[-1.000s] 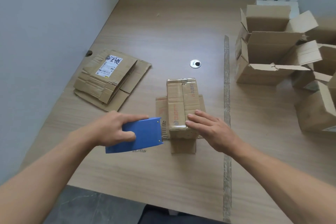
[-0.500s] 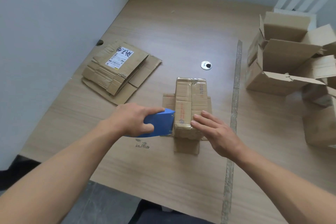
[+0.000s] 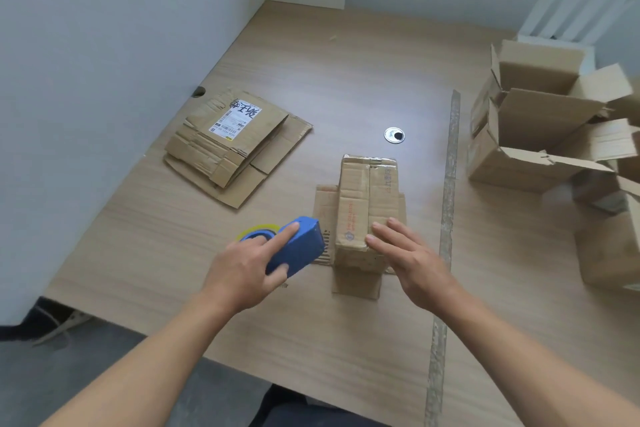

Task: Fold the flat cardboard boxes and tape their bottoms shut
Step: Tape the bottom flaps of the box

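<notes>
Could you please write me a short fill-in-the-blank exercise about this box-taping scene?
The left hand grips a ____ tape dispenser.
The right hand rests flat on the small box and grips ____.
The flat cardboard stack bears a ____ label.
The open folded boxes stand to the person's ____.
Missing words: blue; nothing; white; right.

I see a light wooden table [image 3: 346, 55] set into a white corner. At its far left lies a stack of flat cardboard [image 3: 235, 146] with a white label on top. In the middle stands a small box [image 3: 367, 198], its lower flaps spread flat on the wood. Just beyond it sits a metal ring [image 3: 394, 134]. A grey strip [image 3: 450, 166] runs near to far, and open boxes [image 3: 533, 135] crowd the right side.
</notes>
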The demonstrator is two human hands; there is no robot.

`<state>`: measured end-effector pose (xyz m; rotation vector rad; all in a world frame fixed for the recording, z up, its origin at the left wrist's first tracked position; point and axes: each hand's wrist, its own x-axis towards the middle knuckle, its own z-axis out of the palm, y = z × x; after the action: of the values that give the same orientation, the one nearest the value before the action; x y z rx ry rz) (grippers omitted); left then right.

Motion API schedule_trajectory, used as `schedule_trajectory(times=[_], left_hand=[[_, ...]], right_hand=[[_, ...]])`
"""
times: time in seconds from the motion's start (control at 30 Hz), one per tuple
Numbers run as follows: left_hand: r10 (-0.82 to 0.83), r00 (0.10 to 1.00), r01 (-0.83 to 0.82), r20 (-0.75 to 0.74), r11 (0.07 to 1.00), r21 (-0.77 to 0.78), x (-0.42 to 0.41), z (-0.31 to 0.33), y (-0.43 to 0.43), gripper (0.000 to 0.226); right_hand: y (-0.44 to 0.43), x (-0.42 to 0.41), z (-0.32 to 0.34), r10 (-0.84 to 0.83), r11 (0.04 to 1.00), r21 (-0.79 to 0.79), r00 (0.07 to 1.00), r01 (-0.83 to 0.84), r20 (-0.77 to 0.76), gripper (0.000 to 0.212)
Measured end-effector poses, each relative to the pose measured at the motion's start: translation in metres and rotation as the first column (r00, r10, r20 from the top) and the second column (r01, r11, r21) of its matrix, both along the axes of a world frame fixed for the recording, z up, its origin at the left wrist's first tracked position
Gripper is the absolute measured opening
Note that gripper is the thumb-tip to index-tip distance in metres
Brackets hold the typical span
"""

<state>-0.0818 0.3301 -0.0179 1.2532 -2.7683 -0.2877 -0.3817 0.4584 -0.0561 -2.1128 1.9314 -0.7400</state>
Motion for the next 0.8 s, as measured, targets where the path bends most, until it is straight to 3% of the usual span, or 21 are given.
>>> schedule_trajectory(times=[0.17,0.3,0.43,0.53,0.6,0.67,0.7,0.8], left_hand=[[0.13,0.988,-0.131,0.089,0.991,0.013,-0.001,-0.037,0.022,0.08],[0.176,0.973,-0.175,0.148,0.984,-0.02,-0.01,-0.054,0.029,0.089],[0.186,0.951,-0.223,0.247,0.966,0.132,-0.018,-0.047,0.032,0.073],[0.243,0.923,-0.29,0.299,0.949,0.124,-0.025,-0.028,0.032,0.062],[0.264,0.96,-0.275,0.091,0.951,0.14,-0.032,-0.014,0.032,0.061],[0.179,0.946,-0.112,-0.27,0.963,0.244,-0.045,-0.007,0.03,0.063],[0.112,0.918,-0.009,-0.382,0.965,0.262,-0.053,-0.005,0.028,0.065],[0.011,0.885,0.117,-0.465,0.963,0.244,-0.077,-0.007,0.029,0.052]], right_hand=[[0.001,0.007,0.0,-0.023,1.0,-0.008,1.0,0.023,0.012,0.05],[0.007,0.011,-0.001,-0.039,0.999,-0.028,0.999,0.038,-0.017,0.057],[0.012,0.012,0.002,-0.049,0.998,-0.047,0.99,0.043,-0.133,0.055],[0.012,0.015,0.006,-0.118,0.993,-0.031,0.992,0.116,-0.046,0.044],[0.013,0.017,0.007,-0.157,0.988,0.002,0.986,0.157,0.065,0.049],[0.014,0.02,0.007,-0.209,0.978,0.031,0.965,0.207,0.157,0.06],[0.013,0.021,0.008,-0.229,0.973,0.035,0.954,0.227,0.195,0.061],[0.011,0.021,0.009,-0.223,0.973,-0.003,0.948,0.23,0.228,0.052]])
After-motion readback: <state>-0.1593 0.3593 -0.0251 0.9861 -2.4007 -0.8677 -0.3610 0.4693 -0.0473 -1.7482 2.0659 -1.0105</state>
